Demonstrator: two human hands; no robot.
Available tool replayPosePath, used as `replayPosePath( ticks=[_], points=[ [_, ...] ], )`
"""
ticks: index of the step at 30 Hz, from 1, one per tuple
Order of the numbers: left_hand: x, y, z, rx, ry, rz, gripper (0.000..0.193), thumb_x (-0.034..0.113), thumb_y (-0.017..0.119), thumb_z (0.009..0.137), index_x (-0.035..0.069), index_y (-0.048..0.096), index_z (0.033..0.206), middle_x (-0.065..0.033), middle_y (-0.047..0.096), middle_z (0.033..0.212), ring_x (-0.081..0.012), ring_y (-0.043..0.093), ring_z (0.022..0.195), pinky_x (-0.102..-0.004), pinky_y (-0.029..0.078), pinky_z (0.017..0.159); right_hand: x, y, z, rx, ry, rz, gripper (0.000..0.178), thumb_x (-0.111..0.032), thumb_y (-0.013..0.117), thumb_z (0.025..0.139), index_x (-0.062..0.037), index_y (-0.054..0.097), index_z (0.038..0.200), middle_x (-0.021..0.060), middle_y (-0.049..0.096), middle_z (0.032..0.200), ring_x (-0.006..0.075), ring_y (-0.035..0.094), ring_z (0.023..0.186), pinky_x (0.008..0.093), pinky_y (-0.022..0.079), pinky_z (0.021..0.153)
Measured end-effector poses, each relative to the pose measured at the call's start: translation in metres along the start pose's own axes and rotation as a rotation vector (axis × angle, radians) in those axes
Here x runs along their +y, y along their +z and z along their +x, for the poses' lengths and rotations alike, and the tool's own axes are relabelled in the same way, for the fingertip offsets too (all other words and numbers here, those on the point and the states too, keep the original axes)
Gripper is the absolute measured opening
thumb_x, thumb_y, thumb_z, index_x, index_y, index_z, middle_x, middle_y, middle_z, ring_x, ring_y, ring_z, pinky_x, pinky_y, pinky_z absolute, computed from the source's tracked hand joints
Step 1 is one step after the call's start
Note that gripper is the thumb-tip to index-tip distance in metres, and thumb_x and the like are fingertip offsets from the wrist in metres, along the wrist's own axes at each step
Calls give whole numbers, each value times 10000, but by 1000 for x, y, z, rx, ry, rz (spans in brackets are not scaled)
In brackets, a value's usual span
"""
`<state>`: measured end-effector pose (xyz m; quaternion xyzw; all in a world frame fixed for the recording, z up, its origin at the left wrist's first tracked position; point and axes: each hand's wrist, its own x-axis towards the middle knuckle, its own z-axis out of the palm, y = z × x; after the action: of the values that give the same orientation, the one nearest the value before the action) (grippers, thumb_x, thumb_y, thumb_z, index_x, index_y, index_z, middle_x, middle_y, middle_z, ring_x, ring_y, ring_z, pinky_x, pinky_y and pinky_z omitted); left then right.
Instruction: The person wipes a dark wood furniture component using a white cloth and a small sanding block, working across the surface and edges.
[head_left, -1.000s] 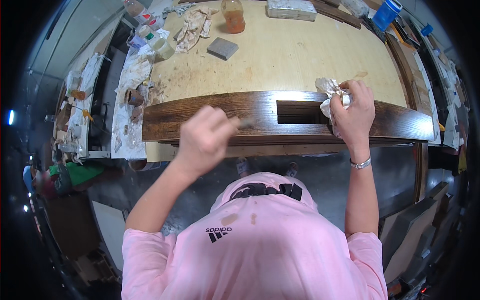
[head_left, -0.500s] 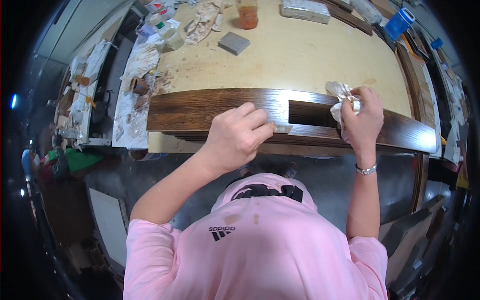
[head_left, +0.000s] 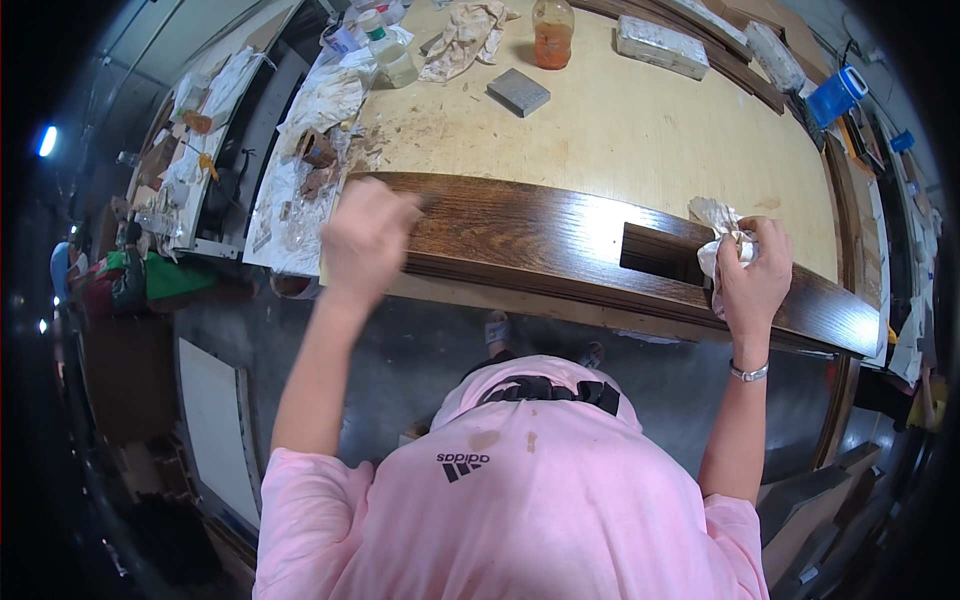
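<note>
A long dark brown wooden board (head_left: 520,222) with a glossy finish and a rectangular cut-out lies along the near edge of the workbench. At its left end my left hand (head_left: 368,235) is closed and blurred by motion. What its fingers pinch is too smeared to make out. Right of the cut-out, my right hand (head_left: 755,275) grips a crumpled whitish rag (head_left: 715,220). Part of the rag hangs over the board, and the fingers hide the rest.
On the pale workbench (head_left: 620,140) lie a grey sanding block (head_left: 518,92), a bottle of orange-brown liquid (head_left: 553,35) and a wrapped block (head_left: 662,46). A clear bottle (head_left: 390,55) and stained rags (head_left: 468,40) stand at the left. A blue jug (head_left: 836,97) is at the far right.
My left hand has moved left from beside the cut-out to the board's left end; the small pale flat piece in it no longer shows clearly. The right hand keeps the rag. The view has shifted.
</note>
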<state>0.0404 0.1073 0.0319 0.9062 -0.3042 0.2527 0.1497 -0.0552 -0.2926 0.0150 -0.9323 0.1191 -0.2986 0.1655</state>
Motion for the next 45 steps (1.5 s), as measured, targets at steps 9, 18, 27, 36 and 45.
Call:
replayPosePath(
  ticks=[9,18,27,36,45],
  points=[
    [-76,-13,-19,147,-395,54,90,129,726,831,68,756,891,-102,675,836,-326,660,790,-412,497,684,2,-1,-3,2,-28,-25,142,-126,643,802,-33,635,909,97,609,909,302,570,900,424,464,801],
    [-165,67,-89,47,-679,-163,187,134,714,872,47,763,1030,-150,726,909,-277,700,827,-364,528,754,0,-4,0,-37,131,118,152,-55,659,785,-19,639,931,115,629,908,288,604,865,396,487,784],
    [-99,27,17,74,-304,-630,237,62,589,938,-8,696,1138,-193,715,1020,-262,696,911,-348,518,806,-244,84,17,-224,-625,610,317,-68,678,664,-31,606,970,154,595,970,340,570,926,444,484,801],
    [-98,18,15,-333,-377,-475,277,133,427,1023,37,640,1171,-182,731,976,-326,711,966,-396,512,855,-172,50,-28,-369,-611,279,532,-40,766,672,-8,616,1181,202,608,1319,392,578,1227,472,471,1024],
    [-100,31,16,-300,-345,-639,273,146,440,1045,42,654,1178,-153,744,944,-273,721,912,-363,524,815,-25,-74,-30,80,-61,-51,386,79,616,686,-11,669,1058,175,687,1114,378,636,1108,435,489,983]
  ],
)
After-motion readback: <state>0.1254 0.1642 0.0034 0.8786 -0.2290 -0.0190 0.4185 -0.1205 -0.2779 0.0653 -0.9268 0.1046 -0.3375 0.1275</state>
